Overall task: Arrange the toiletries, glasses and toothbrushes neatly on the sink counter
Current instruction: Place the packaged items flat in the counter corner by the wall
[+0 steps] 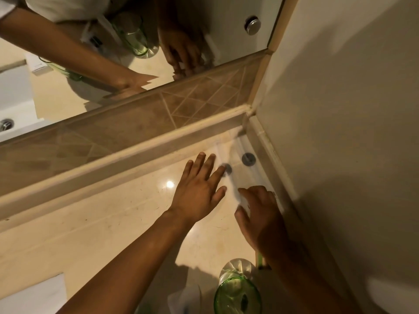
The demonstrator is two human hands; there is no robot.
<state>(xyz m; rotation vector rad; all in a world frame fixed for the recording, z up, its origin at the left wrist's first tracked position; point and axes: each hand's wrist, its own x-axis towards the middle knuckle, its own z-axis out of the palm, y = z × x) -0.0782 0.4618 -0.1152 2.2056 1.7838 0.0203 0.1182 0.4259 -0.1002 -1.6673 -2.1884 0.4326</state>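
Note:
Two small pale toiletry bottles with grey caps lie blurred in the far right corner of the beige counter [108,225]. One cap [248,158] sits near the side wall and the other cap [227,169] touches my fingertips. My left hand [199,191] lies flat with its fingers spread and holds nothing. My right hand [260,214] pinches the white body of a bottle [240,200] between thumb and fingers. A green-tinted glass [237,293] stands at the near edge. A thin green stick [260,260] shows under my right wrist.
A tiled ledge [136,128] and a mirror [226,23] run along the back, and the mirror reflects my hands and green glasses. A plain wall [340,109] closes the right side. A white box corner [34,295] and a clear wrapped item [186,298] lie near the front.

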